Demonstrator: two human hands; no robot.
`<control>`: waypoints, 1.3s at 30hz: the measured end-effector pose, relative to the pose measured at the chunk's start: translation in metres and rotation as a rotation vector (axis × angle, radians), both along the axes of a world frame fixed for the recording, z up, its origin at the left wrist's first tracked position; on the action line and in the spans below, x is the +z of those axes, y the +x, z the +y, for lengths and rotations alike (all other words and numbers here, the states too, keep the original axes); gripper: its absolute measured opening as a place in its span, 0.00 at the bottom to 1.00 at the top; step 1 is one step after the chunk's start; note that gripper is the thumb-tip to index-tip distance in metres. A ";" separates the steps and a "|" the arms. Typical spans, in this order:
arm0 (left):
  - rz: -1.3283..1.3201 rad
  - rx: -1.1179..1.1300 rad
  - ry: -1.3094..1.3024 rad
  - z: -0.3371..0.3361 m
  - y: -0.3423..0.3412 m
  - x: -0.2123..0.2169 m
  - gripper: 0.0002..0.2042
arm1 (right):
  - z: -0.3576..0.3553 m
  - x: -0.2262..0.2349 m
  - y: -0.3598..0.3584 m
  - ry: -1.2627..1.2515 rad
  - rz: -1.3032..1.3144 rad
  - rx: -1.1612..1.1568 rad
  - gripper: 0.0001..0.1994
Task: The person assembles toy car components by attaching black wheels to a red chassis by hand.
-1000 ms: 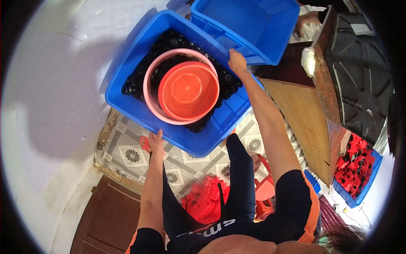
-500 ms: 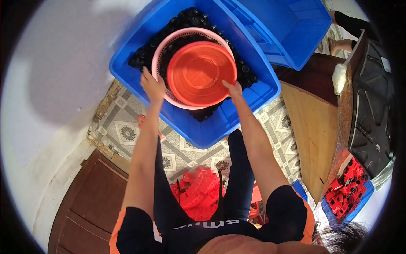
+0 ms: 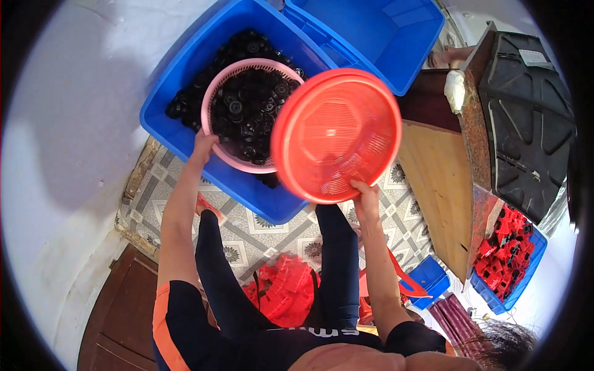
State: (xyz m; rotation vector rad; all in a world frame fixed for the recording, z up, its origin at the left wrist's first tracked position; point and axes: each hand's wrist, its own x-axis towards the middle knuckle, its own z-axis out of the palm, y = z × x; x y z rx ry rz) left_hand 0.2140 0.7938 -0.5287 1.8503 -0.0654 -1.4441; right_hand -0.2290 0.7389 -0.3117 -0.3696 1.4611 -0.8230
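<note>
A pink basket (image 3: 209, 93) with a perforated wall sits in a large blue bin (image 3: 162, 102), among many small round black parts (image 3: 244, 49). More of these black parts fill the basket. My left hand (image 3: 205, 146) grips the basket's near left rim. In my right hand (image 3: 367, 199) is a red-orange plastic basket (image 3: 337, 133), held by its lower right rim. It is tilted, its hollow turned toward me, and looks bare inside. It overlaps the right side of the pink basket and the bin's edge; whether they touch I cannot tell.
A second blue bin (image 3: 396, 25) stands behind on the right. To the right are a wooden board (image 3: 436, 198) and a black plastic panel (image 3: 526, 123). Red parts fill a blue crate (image 3: 504, 303) at lower right, and a red heap (image 3: 286, 287) lies between my legs.
My right hand has lifted the red-orange basket off the pink one and brought it right and nearer, uncovering the black parts. The whole view has shifted slightly.
</note>
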 end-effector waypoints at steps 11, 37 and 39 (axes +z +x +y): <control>0.070 0.030 -0.129 0.082 0.042 0.204 0.28 | 0.078 -0.003 -0.037 0.049 0.017 -0.566 0.13; 0.290 -0.618 -0.238 0.083 -0.151 0.571 0.30 | 0.275 0.388 -0.068 -0.286 0.185 -0.448 0.30; 0.310 -0.718 -0.282 0.077 -0.237 0.570 0.28 | 0.300 0.376 -0.120 -0.142 0.401 -0.660 0.22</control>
